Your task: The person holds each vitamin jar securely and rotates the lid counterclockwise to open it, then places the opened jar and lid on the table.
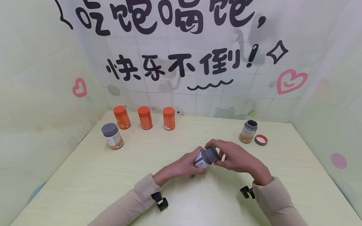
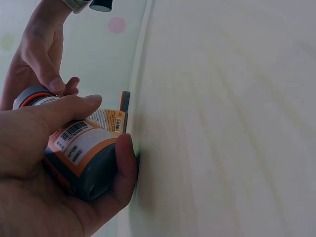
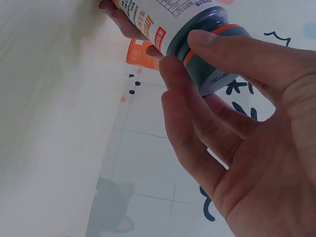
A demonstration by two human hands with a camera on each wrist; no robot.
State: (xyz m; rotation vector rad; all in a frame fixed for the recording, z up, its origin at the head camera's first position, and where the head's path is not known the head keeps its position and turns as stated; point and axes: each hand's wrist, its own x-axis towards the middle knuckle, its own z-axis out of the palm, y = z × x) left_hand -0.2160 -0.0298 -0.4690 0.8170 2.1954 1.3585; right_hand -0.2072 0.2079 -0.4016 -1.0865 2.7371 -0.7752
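My left hand grips a grey supplement bottle round its labelled body, tilted above the table. In the left wrist view the bottle's base and barcode label show between thumb and fingers. The right hand pinches the bottle's grey cap between thumb and fingers. From the right wrist, an orange-red ring shows along the edge of the cap, at the bottle's neck. Whether the cap is loose from the neck cannot be told.
An uncapped grey bottle stands at the back right, beside an upturned cap. Three orange bottles, one of them the middle orange bottle, stand along the back wall. A capped grey bottle is at the left. Printed curtains surround the table.
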